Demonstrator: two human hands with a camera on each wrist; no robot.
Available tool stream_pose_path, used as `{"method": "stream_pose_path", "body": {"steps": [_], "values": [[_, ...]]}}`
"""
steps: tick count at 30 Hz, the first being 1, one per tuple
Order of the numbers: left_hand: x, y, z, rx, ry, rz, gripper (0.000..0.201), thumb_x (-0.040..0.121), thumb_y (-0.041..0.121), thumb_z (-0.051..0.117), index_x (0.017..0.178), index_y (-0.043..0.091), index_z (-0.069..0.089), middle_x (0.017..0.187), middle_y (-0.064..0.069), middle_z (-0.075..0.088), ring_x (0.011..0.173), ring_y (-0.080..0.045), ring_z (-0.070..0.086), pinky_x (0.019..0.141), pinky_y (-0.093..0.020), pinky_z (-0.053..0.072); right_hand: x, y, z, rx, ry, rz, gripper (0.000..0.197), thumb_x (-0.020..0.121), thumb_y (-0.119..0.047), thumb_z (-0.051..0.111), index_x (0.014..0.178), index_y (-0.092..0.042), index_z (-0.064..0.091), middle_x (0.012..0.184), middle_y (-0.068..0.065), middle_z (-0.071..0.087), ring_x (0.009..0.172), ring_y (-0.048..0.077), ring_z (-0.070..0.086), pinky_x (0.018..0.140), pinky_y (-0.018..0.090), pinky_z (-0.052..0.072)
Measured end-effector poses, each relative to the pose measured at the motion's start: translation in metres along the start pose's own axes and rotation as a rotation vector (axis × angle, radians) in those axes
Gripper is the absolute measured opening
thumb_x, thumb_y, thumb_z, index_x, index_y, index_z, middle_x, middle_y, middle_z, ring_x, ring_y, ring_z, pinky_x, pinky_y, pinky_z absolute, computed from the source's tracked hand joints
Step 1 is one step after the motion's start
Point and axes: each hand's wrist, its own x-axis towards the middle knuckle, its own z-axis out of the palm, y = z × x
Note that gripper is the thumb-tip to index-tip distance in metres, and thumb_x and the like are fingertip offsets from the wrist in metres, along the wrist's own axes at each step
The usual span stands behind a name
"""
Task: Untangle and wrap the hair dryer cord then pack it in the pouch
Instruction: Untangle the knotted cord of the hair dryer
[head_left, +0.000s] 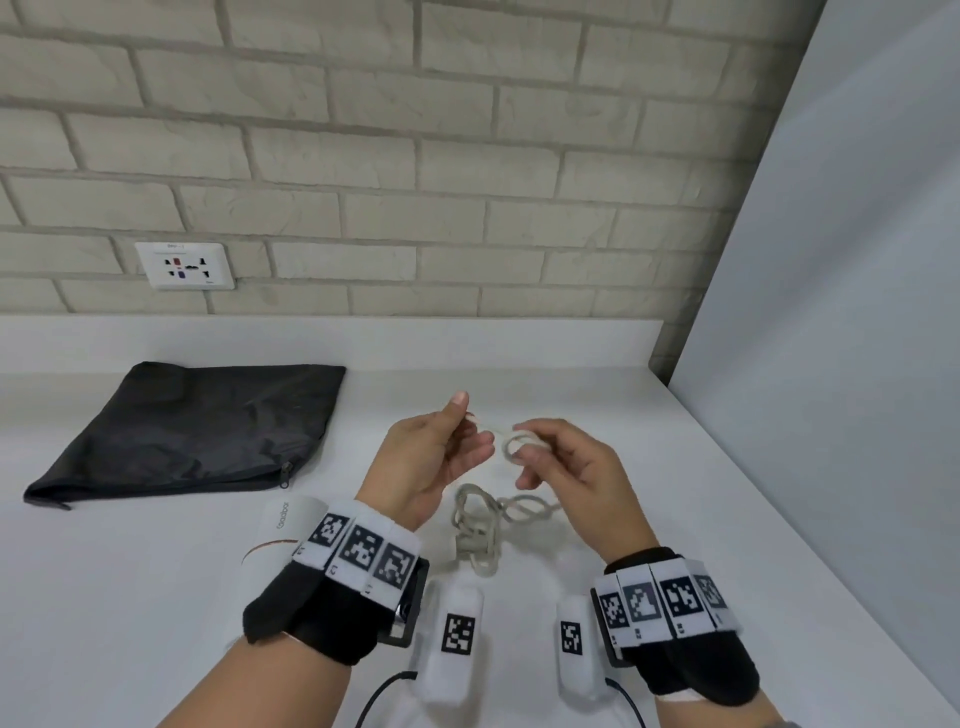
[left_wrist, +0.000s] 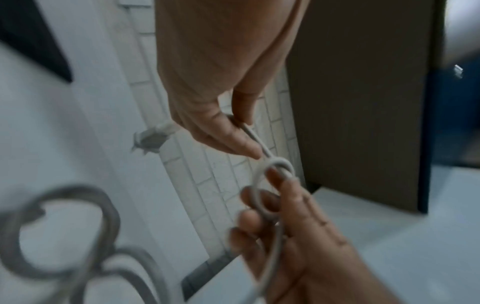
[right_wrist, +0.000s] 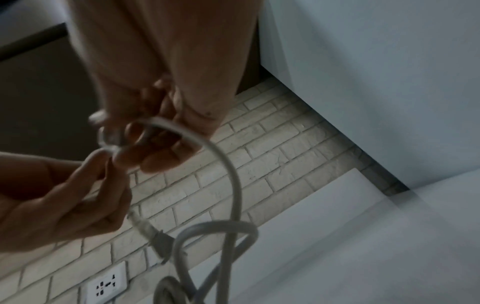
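The grey hair dryer cord (head_left: 511, 447) runs between both hands above the white counter. My left hand (head_left: 467, 431) pinches it between thumb and fingers near its end, and the plug (right_wrist: 161, 238) hangs just below that hand. My right hand (head_left: 524, 452) holds a small loop of the cord (left_wrist: 259, 191) around its fingertips. More cord lies in a tangle (head_left: 483, 525) on the counter beneath the hands. The white hair dryer (head_left: 283, 525) lies at the near left, mostly hidden by my left wrist. The black zip pouch (head_left: 192, 426) lies flat at the far left.
A brick wall with a white wall socket (head_left: 184, 265) stands behind the counter (head_left: 675, 519). A plain grey panel (head_left: 857, 312) closes off the right side. Bare counter shows between the pouch and the hands.
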Motion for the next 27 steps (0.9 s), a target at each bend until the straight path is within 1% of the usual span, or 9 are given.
{"method": "stream_pose_path", "body": {"steps": [3, 5, 8, 11, 14, 20, 23, 25, 27], "values": [[-0.012, -0.003, 0.004, 0.42, -0.108, 0.189, 0.023, 0.085, 0.026, 0.062, 0.082, 0.004, 0.067, 0.077, 0.001, 0.066, 0.064, -0.009, 0.061, 0.058, -0.018, 0.052, 0.0, -0.008, 0.001, 0.124, 0.16, 0.033, 0.011, 0.088, -0.003, 0.052, 0.095, -0.008, 0.059, 0.07, 0.011, 0.064, 0.053, 0.014, 0.059, 0.058, 0.018, 0.051], [-0.018, -0.002, 0.008, 0.602, -0.189, 0.319, 0.011, 0.08, 0.021, 0.068, 0.078, 0.011, 0.071, 0.075, 0.005, 0.07, 0.068, -0.006, 0.06, 0.061, -0.02, 0.049, 0.0, -0.01, 0.002, 0.175, 0.142, 0.063, 0.008, 0.089, -0.003, 0.052, 0.092, -0.006, 0.059, 0.067, 0.006, 0.067, 0.051, 0.015, 0.059, 0.056, 0.021, 0.052], [-0.018, -0.005, 0.013, 0.829, -0.14, 0.508, 0.011, 0.08, 0.022, 0.068, 0.071, 0.015, 0.069, 0.067, 0.007, 0.066, 0.062, -0.005, 0.058, 0.06, -0.017, 0.044, -0.001, -0.009, 0.007, 0.184, 0.215, 0.07, 0.008, 0.087, -0.005, 0.056, 0.083, -0.007, 0.063, 0.066, 0.003, 0.068, 0.052, 0.019, 0.062, 0.055, 0.027, 0.054], [-0.017, -0.009, 0.018, 0.918, -0.08, 0.598, 0.015, 0.084, 0.02, 0.064, 0.073, 0.009, 0.064, 0.07, -0.006, 0.065, 0.064, -0.015, 0.057, 0.057, -0.015, 0.04, -0.003, -0.007, 0.012, 0.127, 0.391, -0.001, 0.005, 0.082, -0.006, 0.063, 0.078, -0.005, 0.065, 0.075, 0.012, 0.069, 0.055, 0.021, 0.066, 0.056, 0.026, 0.055], [-0.014, -0.008, 0.02, 0.922, -0.062, 0.594, 0.014, 0.085, 0.015, 0.062, 0.073, 0.008, 0.061, 0.066, -0.002, 0.058, 0.059, -0.01, 0.048, 0.054, -0.009, 0.037, -0.006, -0.006, 0.02, 0.117, 0.489, -0.049, 0.012, 0.08, -0.005, 0.066, 0.071, -0.012, 0.064, 0.081, 0.02, 0.068, 0.061, 0.025, 0.068, 0.059, 0.028, 0.057], [-0.007, -0.006, 0.025, 0.894, -0.075, 0.512, 0.018, 0.085, 0.015, 0.061, 0.068, 0.013, 0.058, 0.066, -0.002, 0.056, 0.057, -0.009, 0.044, 0.051, -0.007, 0.035, -0.006, -0.004, 0.021, 0.277, 0.546, -0.004, 0.012, 0.081, -0.006, 0.064, 0.07, -0.006, 0.058, 0.074, 0.022, 0.068, 0.064, 0.029, 0.068, 0.061, 0.022, 0.055], [-0.003, -0.007, 0.024, 0.854, -0.066, 0.45, 0.026, 0.086, 0.016, 0.059, 0.061, 0.019, 0.056, 0.064, -0.002, 0.055, 0.055, -0.01, 0.043, 0.048, -0.011, 0.032, -0.005, 0.003, 0.019, 0.389, 0.495, 0.022, 0.024, 0.071, -0.036, 0.072, 0.07, -0.015, 0.061, 0.07, 0.0, 0.066, 0.071, 0.019, 0.064, 0.072, 0.027, 0.051], [-0.001, -0.007, 0.023, 0.808, -0.026, 0.408, 0.028, 0.087, 0.017, 0.058, 0.059, 0.019, 0.055, 0.062, -0.001, 0.053, 0.054, -0.012, 0.041, 0.049, -0.017, 0.031, -0.003, 0.007, 0.014, 0.514, 0.388, 0.073, 0.038, 0.059, -0.053, 0.076, 0.071, -0.019, 0.062, 0.074, -0.002, 0.064, 0.076, 0.018, 0.057, 0.076, 0.03, 0.047], [0.001, -0.007, 0.023, 0.768, 0.009, 0.366, 0.028, 0.088, 0.016, 0.056, 0.06, 0.016, 0.056, 0.061, -0.001, 0.053, 0.056, -0.015, 0.041, 0.053, -0.022, 0.033, -0.001, 0.007, 0.01, 0.649, 0.24, 0.117, 0.041, 0.057, -0.052, 0.078, 0.07, -0.017, 0.062, 0.077, 0.0, 0.065, 0.077, 0.02, 0.054, 0.077, 0.032, 0.042]]}}
